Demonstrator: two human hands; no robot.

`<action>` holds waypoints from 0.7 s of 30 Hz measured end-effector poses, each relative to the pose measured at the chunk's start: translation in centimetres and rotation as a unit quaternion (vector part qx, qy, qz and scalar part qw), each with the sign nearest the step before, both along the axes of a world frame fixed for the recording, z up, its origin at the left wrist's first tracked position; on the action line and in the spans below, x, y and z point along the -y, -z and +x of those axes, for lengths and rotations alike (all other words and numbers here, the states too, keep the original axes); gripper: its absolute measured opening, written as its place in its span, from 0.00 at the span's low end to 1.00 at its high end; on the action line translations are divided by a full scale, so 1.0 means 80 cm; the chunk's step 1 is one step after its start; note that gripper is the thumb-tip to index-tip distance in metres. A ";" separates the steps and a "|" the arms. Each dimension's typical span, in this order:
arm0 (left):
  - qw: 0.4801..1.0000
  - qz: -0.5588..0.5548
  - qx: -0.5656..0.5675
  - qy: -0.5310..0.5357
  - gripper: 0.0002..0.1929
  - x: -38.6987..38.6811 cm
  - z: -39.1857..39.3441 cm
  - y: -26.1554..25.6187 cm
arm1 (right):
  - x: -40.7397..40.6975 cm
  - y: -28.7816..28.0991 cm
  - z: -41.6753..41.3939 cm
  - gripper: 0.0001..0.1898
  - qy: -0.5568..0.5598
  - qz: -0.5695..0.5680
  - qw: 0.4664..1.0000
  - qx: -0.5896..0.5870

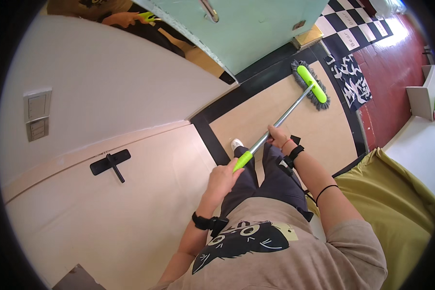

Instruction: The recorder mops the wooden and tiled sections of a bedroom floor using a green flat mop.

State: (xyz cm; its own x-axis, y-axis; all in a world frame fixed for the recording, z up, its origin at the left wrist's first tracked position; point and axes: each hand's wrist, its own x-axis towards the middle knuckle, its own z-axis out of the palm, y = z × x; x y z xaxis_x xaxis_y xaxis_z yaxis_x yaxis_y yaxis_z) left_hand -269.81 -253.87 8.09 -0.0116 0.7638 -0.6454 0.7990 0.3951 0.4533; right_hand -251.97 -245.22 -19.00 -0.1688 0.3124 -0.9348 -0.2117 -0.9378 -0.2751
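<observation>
A dust mop with a grey chenille head and a bright green plate rests on the beige floor tiles, up and to the right of my feet. Its metal pole slants back towards me and ends in a green grip. My left hand is closed around that grip. Further along, my right hand wraps the bare metal pole. Black straps with small devices circle both my wrists.
On the left is a pale door with a black lever handle, beside a wall switch. A mirror and a pale green door stand ahead. To the right are a dark mat with white characters, a checkered mat and yellow-green cloth.
</observation>
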 end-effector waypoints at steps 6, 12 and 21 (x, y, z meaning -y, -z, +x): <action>0.995 -0.052 -0.058 -0.057 0.17 -0.009 -0.052 -0.101 | 0.036 -0.089 -0.084 0.08 -0.018 -0.062 0.992 -0.111; 0.993 -0.072 -0.064 -0.068 0.14 -0.026 -0.068 -0.179 | 0.052 -0.166 -0.117 0.12 -0.009 -0.134 0.952 -0.275; 0.990 -0.053 0.005 0.127 0.19 -0.101 0.039 -0.084 | 0.011 -0.103 0.047 0.10 0.117 -0.079 0.982 -0.124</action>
State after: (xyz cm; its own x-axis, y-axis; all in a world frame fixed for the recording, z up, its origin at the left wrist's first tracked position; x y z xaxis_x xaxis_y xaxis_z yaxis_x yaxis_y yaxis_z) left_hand -266.69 -245.78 14.82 0.1790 0.6691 -0.7213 0.8748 0.2274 0.4279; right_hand -248.20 -246.13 -10.77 -0.3378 0.2233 -0.9143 -0.4692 -0.8821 -0.0421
